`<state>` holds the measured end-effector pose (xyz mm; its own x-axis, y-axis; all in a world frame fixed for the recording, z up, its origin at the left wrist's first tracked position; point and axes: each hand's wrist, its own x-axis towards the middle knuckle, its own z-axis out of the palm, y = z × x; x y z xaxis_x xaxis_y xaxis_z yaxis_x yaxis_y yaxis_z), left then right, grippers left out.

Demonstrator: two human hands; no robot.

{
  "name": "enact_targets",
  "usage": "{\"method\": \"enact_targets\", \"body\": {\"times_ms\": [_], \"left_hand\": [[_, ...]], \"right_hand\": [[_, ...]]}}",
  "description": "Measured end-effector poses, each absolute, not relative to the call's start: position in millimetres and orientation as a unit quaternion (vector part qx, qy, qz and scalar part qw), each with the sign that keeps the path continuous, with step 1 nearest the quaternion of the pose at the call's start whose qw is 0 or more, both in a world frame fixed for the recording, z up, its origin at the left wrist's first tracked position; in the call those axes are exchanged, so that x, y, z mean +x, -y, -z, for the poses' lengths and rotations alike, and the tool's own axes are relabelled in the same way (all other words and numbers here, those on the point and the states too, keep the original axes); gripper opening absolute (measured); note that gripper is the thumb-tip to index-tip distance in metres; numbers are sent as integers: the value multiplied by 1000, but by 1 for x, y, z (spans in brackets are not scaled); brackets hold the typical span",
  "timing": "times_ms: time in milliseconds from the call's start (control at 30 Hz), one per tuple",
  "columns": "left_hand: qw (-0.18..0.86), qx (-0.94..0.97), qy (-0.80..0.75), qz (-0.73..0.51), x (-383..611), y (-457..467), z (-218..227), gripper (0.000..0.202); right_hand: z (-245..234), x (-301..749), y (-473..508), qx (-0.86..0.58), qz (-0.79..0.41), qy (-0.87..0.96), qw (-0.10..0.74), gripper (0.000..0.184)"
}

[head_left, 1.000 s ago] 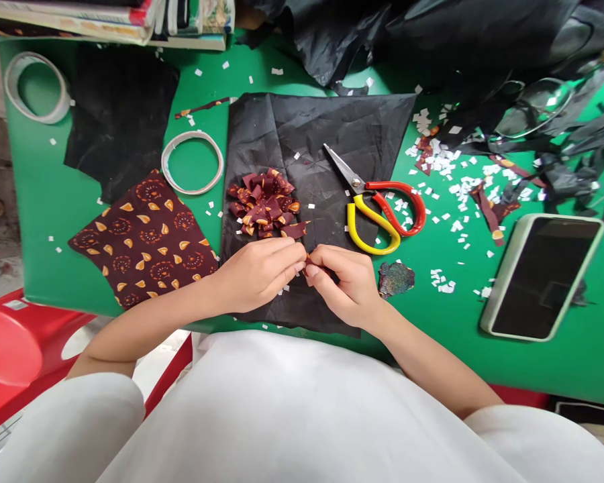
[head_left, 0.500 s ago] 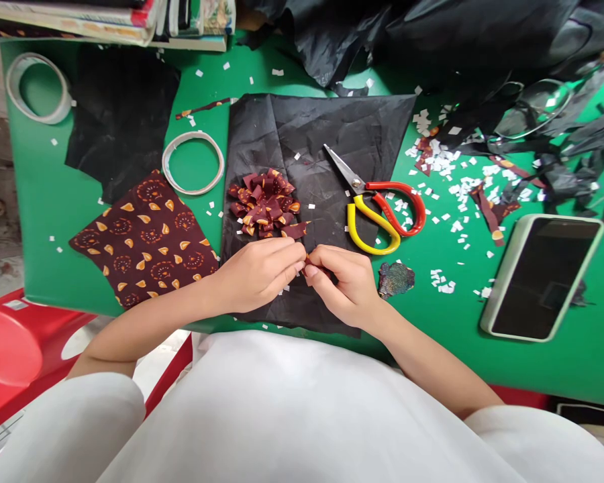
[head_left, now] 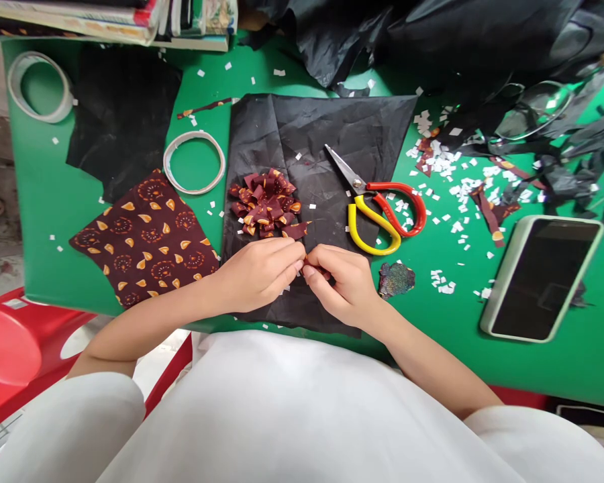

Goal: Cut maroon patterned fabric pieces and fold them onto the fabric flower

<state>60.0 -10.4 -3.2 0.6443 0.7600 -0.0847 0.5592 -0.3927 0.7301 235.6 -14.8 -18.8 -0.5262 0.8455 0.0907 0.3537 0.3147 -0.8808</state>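
My left hand (head_left: 259,272) and my right hand (head_left: 345,282) meet fingertip to fingertip over a black cloth sheet (head_left: 327,127). Together they pinch a small maroon fabric strip (head_left: 313,262), mostly hidden by the fingers. Just beyond the hands lies a flower-like rosette of folded maroon and orange fabric loops (head_left: 265,203). Scissors with red and yellow handles (head_left: 380,208) rest on the black sheet to the right of the rosette.
A maroon patterned fabric piece (head_left: 145,241) lies at left on the green table (head_left: 45,194). Two tape rolls (head_left: 194,161) (head_left: 37,87) sit further left. A phone (head_left: 541,275) lies at right, with white paper bits and fabric scraps (head_left: 458,174) around. Black plastic is heaped at the back right.
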Motion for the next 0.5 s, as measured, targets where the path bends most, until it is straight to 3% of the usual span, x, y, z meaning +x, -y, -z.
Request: {"method": "enact_targets", "body": {"times_ms": [500], "left_hand": [[370, 834, -388, -132, 59, 9, 5, 21]], "right_hand": [[20, 236, 14, -378, -414, 780, 278, 20]]}}
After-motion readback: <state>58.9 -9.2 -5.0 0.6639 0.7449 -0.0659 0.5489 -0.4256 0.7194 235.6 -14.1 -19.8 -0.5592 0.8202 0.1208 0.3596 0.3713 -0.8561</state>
